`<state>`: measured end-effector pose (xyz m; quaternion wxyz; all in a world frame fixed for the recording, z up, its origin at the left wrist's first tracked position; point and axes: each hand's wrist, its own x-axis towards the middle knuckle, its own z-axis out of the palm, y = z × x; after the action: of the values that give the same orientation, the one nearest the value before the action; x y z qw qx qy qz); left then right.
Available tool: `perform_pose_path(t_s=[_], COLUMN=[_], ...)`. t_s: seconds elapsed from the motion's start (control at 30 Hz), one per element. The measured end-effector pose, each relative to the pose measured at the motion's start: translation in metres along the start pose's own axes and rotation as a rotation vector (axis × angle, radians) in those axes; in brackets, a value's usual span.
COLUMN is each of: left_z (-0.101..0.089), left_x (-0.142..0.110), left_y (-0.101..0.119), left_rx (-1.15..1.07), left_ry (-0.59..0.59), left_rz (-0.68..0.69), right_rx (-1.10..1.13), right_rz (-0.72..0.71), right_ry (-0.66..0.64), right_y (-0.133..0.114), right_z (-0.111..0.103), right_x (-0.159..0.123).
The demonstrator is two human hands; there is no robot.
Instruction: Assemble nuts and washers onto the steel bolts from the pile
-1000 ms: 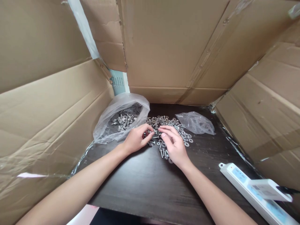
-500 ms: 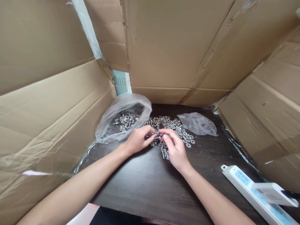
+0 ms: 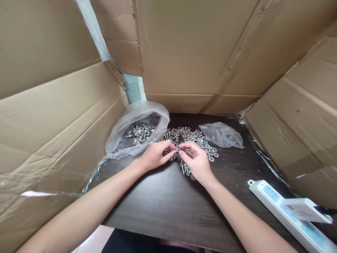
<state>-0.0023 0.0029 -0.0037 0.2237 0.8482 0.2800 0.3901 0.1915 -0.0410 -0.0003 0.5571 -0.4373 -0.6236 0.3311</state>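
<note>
My left hand (image 3: pixel 157 154) and my right hand (image 3: pixel 195 161) meet fingertip to fingertip over loose hardware on the dark table. Both are closed in a pinch on a small silver bolt (image 3: pixel 177 149) between them. Whether a nut or washer sits on it is too small to tell. Behind the fingers spreads a pile of bolts, nuts and washers (image 3: pixel 196 137). A small group of bolts (image 3: pixel 185 169) lies close to my right palm, partly hidden by it. Beyond my left hand, an open clear plastic bag (image 3: pixel 118 140) contains many assembled-looking bolts (image 3: pixel 142 134).
A crumpled plastic bag (image 3: pixel 222 135) lies right of the pile. At the right front, a white power strip (image 3: pixel 279 207) has a white adapter (image 3: pixel 306 210) plugged in. Cardboard walls (image 3: pixel 195 49) enclose the table (image 3: pixel 163 203) at the back and both sides.
The fingertips of my right hand have closed in toward my left hand's, and the bolt now shows between them. The view has shifted slightly.
</note>
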Motion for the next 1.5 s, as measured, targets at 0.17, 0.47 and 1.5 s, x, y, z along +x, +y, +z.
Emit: perform_pose_path(t_s=[0.17, 0.47, 1.5], left_z=[0.0002, -0.0005, 0.0017], left_x=[0.0014, 0.0011, 0.0016], left_y=[-0.0034, -0.0004, -0.0029], left_rx=[-0.063, -0.091, 0.002], left_ry=[-0.011, 0.004, 0.084], left_rz=[-0.024, -0.038, 0.086], right_rx=[-0.12, -0.103, -0.242], right_rz=[-0.144, -0.117, -0.177], right_ry=[-0.019, 0.012, -0.062], right_y=[-0.0004, -0.0024, -0.0036], right_z=[-0.002, -0.0002, -0.0075], right_x=[0.0006, -0.0027, -0.0002])
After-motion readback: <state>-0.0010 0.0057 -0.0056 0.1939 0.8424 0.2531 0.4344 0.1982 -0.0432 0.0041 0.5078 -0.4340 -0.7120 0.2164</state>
